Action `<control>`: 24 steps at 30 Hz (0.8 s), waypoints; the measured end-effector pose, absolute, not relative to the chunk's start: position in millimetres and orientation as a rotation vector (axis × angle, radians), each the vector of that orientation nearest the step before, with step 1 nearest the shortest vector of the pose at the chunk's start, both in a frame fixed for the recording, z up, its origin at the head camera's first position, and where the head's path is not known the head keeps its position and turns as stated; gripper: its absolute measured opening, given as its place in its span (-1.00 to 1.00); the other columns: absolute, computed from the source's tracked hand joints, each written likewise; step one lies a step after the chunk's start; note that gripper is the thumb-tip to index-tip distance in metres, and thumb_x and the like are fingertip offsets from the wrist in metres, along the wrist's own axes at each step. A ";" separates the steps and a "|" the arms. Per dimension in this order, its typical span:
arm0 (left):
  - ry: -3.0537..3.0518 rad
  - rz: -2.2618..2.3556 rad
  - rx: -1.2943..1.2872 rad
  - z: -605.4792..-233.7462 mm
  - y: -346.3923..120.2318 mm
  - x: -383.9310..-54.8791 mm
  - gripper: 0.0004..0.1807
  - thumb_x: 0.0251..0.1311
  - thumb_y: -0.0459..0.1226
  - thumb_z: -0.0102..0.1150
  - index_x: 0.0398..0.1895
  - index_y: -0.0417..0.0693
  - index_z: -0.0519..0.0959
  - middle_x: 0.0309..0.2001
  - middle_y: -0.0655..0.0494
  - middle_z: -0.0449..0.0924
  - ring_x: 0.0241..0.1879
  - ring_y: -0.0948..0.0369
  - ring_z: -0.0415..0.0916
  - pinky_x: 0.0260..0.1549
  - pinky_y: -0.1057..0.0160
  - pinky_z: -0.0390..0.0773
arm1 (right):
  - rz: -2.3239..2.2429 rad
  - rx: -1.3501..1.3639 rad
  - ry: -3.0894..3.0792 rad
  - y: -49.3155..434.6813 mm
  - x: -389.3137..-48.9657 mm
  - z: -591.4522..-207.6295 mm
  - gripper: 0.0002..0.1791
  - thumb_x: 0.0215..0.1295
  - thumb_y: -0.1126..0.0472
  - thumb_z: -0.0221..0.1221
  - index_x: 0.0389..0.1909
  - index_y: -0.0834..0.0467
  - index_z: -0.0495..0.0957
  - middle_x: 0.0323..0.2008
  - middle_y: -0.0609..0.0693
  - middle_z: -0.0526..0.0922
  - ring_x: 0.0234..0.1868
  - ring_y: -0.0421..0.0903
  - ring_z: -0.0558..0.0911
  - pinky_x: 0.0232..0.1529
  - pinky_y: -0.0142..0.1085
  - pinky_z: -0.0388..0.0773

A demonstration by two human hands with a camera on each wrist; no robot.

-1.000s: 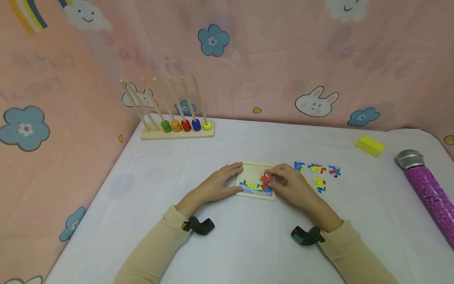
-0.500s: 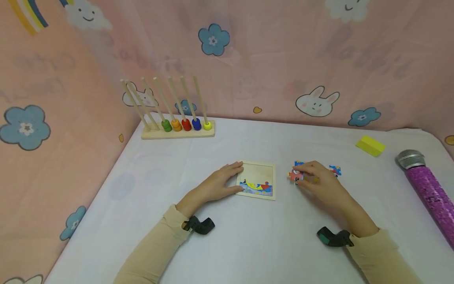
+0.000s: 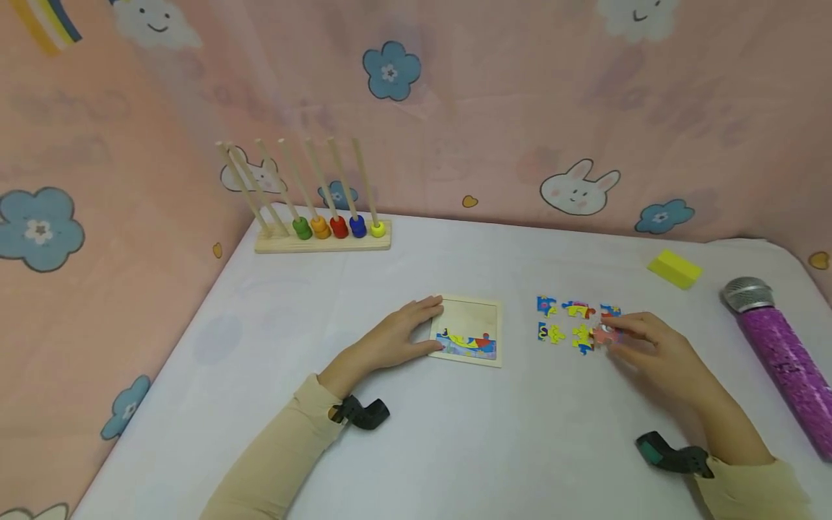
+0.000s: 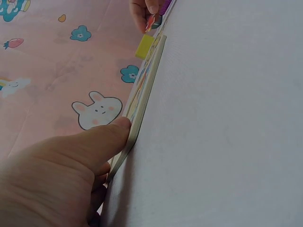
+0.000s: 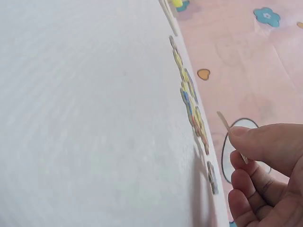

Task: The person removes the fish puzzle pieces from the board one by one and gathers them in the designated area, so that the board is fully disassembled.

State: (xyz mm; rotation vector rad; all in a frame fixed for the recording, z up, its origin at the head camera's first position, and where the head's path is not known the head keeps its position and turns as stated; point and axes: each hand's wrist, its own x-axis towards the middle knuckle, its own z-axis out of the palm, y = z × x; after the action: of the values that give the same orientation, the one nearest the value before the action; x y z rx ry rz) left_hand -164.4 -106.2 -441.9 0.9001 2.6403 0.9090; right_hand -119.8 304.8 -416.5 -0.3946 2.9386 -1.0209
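In the head view my left hand (image 3: 396, 336) rests against the left side of a shallow wooden puzzle tray (image 3: 499, 318), thumb and fingers spread along the rim. The left wrist view shows its thumb (image 4: 111, 135) on the wooden edge. Joined puzzle pieces (image 3: 466, 345) with a blue, yellow and red picture fill the tray's lower part; bare wood shows above. My right hand (image 3: 663, 354) pinches a red puzzle piece (image 3: 604, 334) between thumb and fingers, above the table. The right wrist view shows that piece (image 5: 222, 119) edge-on, raised off the cloth.
Several loose puzzle pieces (image 3: 577, 309) lie in two rows right of the tray. A yellow block (image 3: 676, 269) and a purple glitter microphone (image 3: 783, 361) lie farther right. At the back left stands a wooden peg rack (image 3: 323, 245) with coloured beads. A pink patterned cloth (image 3: 455, 123) hangs behind.
My right hand has carried the red puzzle piece out from over the tray, rightward past the loose pieces, uncovering them. My left hand has stayed at the tray.
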 end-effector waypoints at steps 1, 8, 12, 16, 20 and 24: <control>2.641 0.909 0.904 -441.5 -106.0 -164.4 -0.27 0.20 -0.03 0.21 0.38 -0.12 0.27 0.46 0.09 0.10 0.46 0.15 0.00 0.44 0.14 0.02 | -1.043 -0.400 2.944 309.5 -118.5 -418.8 -0.59 0.24 0.21 0.24 0.12 0.16 0.52 -0.03 -0.05 0.46 -0.03 -0.66 0.24 -0.13 -0.82 0.18; 2.640 0.908 0.898 -440.7 -105.1 -164.3 -0.26 0.20 -0.03 0.22 0.38 -0.13 0.26 0.46 0.10 0.10 0.46 0.17 -0.01 0.45 0.16 -0.01 | -1.077 -0.381 2.961 322.9 -110.3 -430.6 -0.63 0.27 0.21 0.22 0.09 0.19 0.53 -0.08 -0.34 0.40 -0.06 -0.68 0.24 -0.13 -0.87 0.14; 2.637 0.902 0.894 -442.7 -104.8 -164.2 -0.26 0.20 -0.01 0.21 0.38 -0.11 0.26 0.47 0.11 0.09 0.47 0.19 -0.02 0.45 0.17 -0.02 | -1.073 -0.406 2.973 322.2 -108.7 -435.7 -0.64 0.27 0.24 0.20 0.09 0.20 0.53 -0.08 -0.29 0.40 -0.04 -0.68 0.21 -0.12 -0.88 0.10; 2.636 0.899 0.891 -442.4 -104.7 -163.8 -0.26 0.21 -0.01 0.20 0.39 -0.11 0.26 0.47 0.11 0.08 0.47 0.19 -0.03 0.45 0.16 -0.02 | -1.071 -0.464 2.984 320.8 -109.6 -439.8 -0.64 0.25 0.30 0.20 0.08 0.21 0.53 -0.06 -0.08 0.44 -0.01 -0.68 0.16 -0.08 -0.90 0.03; 2.639 0.906 0.890 -440.8 -105.1 -163.4 -0.27 0.20 -0.03 0.21 0.38 -0.12 0.26 0.47 0.10 0.08 0.47 0.18 -0.03 0.45 0.16 -0.03 | -1.074 -0.508 2.984 320.1 -111.2 -442.0 -0.63 0.23 0.35 0.21 0.08 0.24 0.53 -0.06 0.10 0.45 0.00 -0.65 0.13 -0.07 -0.90 0.01; 2.640 0.907 0.891 -439.8 -105.1 -163.2 -0.27 0.20 -0.03 0.21 0.39 -0.12 0.26 0.47 0.10 0.08 0.47 0.18 -0.02 0.45 0.16 -0.02 | -1.073 -0.499 2.983 319.6 -112.0 -441.7 -0.63 0.24 0.34 0.21 0.08 0.24 0.53 -0.05 0.10 0.44 0.00 -0.64 0.12 -0.07 -0.91 0.00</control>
State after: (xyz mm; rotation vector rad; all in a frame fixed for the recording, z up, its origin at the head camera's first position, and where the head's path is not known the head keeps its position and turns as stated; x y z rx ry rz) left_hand -163.2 -105.1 -439.8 0.8908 2.6404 0.9073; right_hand -112.0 319.6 -441.7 -0.4994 2.9827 -1.0731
